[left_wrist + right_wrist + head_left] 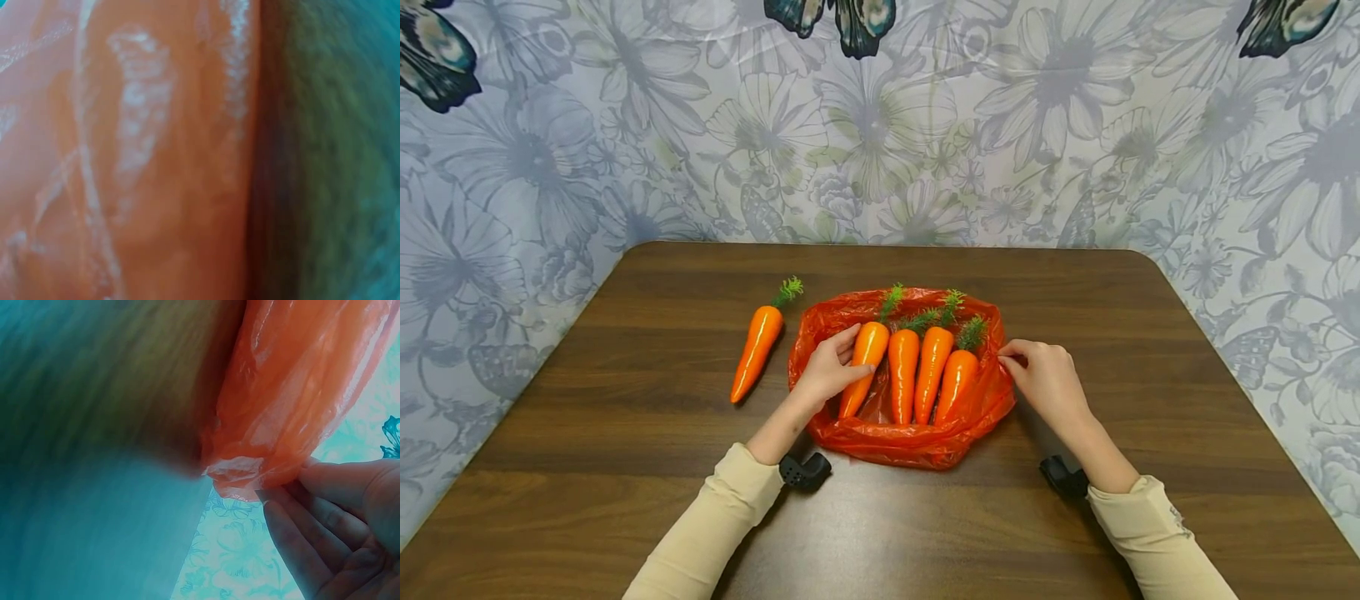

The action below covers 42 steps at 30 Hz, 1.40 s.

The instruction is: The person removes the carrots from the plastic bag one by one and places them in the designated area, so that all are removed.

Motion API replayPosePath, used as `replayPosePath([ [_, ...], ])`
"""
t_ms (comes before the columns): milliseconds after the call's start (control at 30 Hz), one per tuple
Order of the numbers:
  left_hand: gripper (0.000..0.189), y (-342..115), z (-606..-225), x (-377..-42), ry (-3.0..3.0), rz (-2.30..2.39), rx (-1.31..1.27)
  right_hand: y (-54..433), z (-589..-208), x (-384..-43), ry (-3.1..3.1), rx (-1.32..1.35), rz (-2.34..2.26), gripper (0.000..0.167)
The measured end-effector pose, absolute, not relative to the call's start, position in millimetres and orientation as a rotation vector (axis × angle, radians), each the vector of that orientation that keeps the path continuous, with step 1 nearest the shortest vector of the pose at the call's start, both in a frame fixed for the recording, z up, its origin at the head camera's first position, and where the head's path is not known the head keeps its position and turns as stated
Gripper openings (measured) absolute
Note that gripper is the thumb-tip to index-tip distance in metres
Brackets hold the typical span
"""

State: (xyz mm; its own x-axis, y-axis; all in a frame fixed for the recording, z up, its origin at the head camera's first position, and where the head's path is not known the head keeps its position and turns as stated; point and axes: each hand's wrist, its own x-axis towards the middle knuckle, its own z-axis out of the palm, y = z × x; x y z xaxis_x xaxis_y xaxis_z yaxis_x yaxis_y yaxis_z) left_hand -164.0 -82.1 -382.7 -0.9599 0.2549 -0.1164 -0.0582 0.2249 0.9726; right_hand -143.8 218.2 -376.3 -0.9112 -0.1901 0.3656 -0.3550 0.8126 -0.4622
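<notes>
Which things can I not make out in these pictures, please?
Head view: part of the leftmost bagged carrot, covered by the left hand.
Head view: middle butterfly, cut by the top edge.
Left wrist view: contents of the red bag, lost in blur.
Right wrist view: grain of the tabletop, blurred.

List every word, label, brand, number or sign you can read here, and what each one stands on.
None: no readable text in any view.
Red bag: no print seen; its surface is blurred in the left wrist view.
Carrots: no labels seen.
Black device on the left wrist and black device on the right wrist: any marking is too small to read.
Backdrop: flowers and butterflies, no lettering seen.
</notes>
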Motion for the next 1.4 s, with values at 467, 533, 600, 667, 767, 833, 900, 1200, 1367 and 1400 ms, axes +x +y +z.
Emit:
replayPosePath([
  [467,0.073,-86.0,-388.4,-169.0,2.138,1.943,0.103,218.2,-376.2,-143.6,-2.689,0.429,0.761,0.005],
  [533,0.072,-87.1,-391.7,-170.8,2.137,1.958,0.097,218.2,-376.3,-143.8,-2.689,0.430,0.760,0.005],
  [600,0.071,-88.4,-391.2,-170.8,2.142,1.963,0.092,218.2,-376.7,-144.0,-2.690,0.431,0.758,0.005],
  [667,0.071,-90.1,-389.5,-170.5,2.129,1.986,0.085,218.3,-376.9,-144.1,-2.690,0.432,0.756,0.005],
  [767,0.071,-93.6,-384.9,-170.0,2.106,2.024,0.077,218.4,-377.1,-143.8,-2.694,0.432,0.757,0.005],
  [833,0.071,-96.3,-381.0,-170.3,2.088,2.054,0.067,218.3,-377.2,-143.6,-2.696,0.432,0.760,0.005],
  [900,0.070,-99.7,-376.7,-170.5,2.087,2.069,0.055,218.3,-377.1,-143.3,-2.696,0.430,0.762,0.005],
  [1200,0.070,-122.1,-363.3,-173.9,2.073,2.125,0.035,218.1,-378.0,-143.5,-2.696,0.413,0.767,0.005],
  [1367,0.069,-139.8,-361.1,-175.8,2.088,2.139,0.027,218.1,-378.4,-143.6,-2.698,0.411,0.771,0.005],
  [1400,0.069,-143.5,-360.4,-176.0,2.087,2.148,0.025,218.2,-378.2,-143.4,-2.699,0.410,0.772,0.006],
])
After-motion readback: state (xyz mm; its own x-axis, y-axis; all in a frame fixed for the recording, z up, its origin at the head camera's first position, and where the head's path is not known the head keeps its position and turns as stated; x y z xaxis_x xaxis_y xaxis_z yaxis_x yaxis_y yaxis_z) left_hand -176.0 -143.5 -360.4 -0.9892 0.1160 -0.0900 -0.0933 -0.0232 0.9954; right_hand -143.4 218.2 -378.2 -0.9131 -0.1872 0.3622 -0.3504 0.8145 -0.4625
